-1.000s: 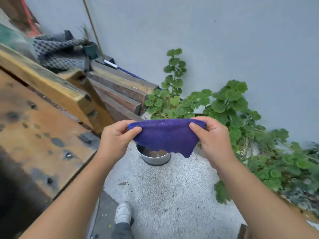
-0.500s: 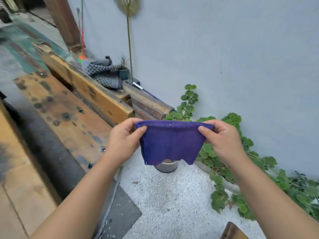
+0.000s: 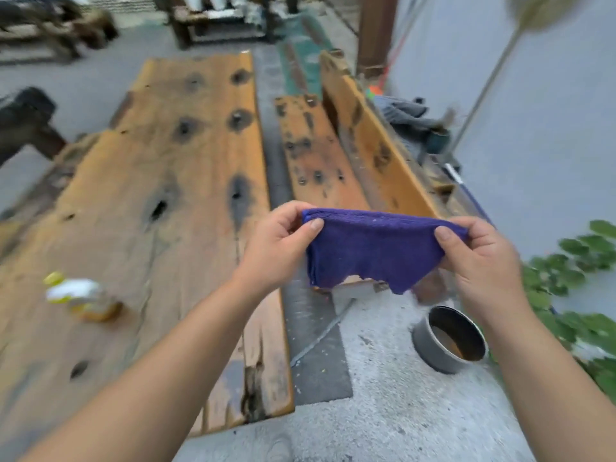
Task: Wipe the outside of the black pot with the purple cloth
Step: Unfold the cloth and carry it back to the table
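Purple cloth [image 3: 373,251], folded, ragged-edged

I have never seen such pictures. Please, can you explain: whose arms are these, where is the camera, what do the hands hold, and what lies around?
There is no machine here. A person wears one camera on the head, looking forward and down, so you see their own arms. The left hand and the right hand each pinch a top corner of a purple cloth, stretched between them in the air. Below the right hand, a round metal pot stands on the pale ground. At left lie worn wooden planks with a blurred bottle on them.
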The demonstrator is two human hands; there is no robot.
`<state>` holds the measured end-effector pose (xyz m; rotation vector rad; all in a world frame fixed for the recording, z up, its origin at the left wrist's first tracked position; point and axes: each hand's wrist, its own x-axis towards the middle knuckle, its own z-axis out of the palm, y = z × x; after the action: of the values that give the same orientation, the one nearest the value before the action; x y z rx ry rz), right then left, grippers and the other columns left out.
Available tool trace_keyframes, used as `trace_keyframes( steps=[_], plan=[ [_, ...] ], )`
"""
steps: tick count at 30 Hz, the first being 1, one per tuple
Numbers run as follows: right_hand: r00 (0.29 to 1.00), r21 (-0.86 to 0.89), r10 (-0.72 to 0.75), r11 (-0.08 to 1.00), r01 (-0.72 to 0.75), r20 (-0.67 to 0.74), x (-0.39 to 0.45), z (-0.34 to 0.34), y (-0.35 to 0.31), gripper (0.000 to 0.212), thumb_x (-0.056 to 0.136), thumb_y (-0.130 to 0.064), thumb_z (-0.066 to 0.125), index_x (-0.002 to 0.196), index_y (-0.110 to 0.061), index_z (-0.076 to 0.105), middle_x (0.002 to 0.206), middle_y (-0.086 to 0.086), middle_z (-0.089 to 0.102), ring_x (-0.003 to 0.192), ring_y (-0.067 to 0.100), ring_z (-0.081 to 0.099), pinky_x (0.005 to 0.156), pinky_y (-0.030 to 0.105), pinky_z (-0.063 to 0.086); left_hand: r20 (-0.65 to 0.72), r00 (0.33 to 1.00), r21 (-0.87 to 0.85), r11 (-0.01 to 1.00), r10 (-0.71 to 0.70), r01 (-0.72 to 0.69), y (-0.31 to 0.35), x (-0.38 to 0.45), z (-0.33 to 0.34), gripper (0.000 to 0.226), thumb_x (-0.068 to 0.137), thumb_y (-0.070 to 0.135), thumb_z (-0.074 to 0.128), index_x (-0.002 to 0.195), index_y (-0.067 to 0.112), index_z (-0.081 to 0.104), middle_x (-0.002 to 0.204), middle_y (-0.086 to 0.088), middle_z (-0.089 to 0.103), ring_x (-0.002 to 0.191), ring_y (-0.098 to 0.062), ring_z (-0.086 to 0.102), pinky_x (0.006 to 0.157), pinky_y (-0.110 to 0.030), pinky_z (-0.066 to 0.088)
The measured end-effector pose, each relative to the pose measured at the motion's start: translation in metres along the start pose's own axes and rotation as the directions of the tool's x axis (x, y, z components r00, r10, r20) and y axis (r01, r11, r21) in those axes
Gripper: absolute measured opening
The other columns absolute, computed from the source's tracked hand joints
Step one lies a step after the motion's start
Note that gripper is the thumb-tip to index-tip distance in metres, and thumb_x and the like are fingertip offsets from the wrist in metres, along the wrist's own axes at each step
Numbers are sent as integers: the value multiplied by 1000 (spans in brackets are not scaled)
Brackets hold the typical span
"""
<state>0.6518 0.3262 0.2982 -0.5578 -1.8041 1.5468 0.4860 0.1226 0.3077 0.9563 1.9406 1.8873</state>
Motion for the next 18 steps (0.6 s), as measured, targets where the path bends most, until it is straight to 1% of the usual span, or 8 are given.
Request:
trace_keyframes(
  steps=[3,5,6,8,10,11,14,18],
  plan=[
    [989,41,2,999,-8,145,9,57,9,9,84,-27,64,85,-35,70,68,-11,65,61,12,55,52,30,48,-132,990,17,999,-43,46,-4,-19,-51,12,87,14,57,91,20,66,83,7,71,79,-9,63,75,-29,52],
    [969,91,8,995,-32,249,11,93,16,14,87,-20,65,85,-32,71,70,-12,67,62,6,57,55,24,50,-207,976,16,998,-64,69,-9,-31,-82,11,87,14,57,91,19,66,82,10,73,78,-7,64,74,-28,53],
    [955,108,17,993,-51,295,11,109,20,18,89,-15,64,84,-31,72,70,-11,68,63,5,59,56,23,51,-243,966,16,996,-84,91,-12,-36,-96,11,86,14,57,92,19,66,82,9,73,78,-9,64,76,-33,54],
    [933,115,48,989,-95,357,12,142,26,25,93,-7,62,83,-28,72,71,-7,68,64,11,59,59,31,54,-297,948,19,992,-115,126,-20,-43,-123,10,86,16,58,91,19,66,82,7,71,80,-13,63,79,-43,52],
    [921,117,86,983,-140,381,13,172,32,21,93,-5,61,84,-21,70,74,1,67,69,19,57,66,43,51,-320,938,10,989,-134,145,-32,-47,-149,11,86,16,57,91,20,66,80,10,71,78,-10,63,78,-40,52],
    [920,114,105,981,-159,379,12,186,35,18,93,-4,61,86,-18,69,76,3,67,70,18,58,67,44,52,-324,936,10,989,-139,151,-38,-47,-161,12,86,16,57,90,22,67,79,12,72,77,-8,63,77,-36,52],
    [917,95,132,979,-180,376,14,229,43,10,93,-4,60,91,-11,66,77,2,68,69,12,61,63,36,55,-325,935,-2,989,-141,148,-60,-42,-202,15,88,13,58,90,25,68,79,13,72,76,-4,63,74,-28,52],
    [931,67,164,978,-196,326,21,280,54,14,93,0,59,89,-12,66,73,-2,69,68,9,63,61,29,56,-261,950,-23,984,-174,175,-98,-24,-255,23,94,-4,55,93,16,66,77,12,72,74,-2,63,72,-22,52]
  ],
)
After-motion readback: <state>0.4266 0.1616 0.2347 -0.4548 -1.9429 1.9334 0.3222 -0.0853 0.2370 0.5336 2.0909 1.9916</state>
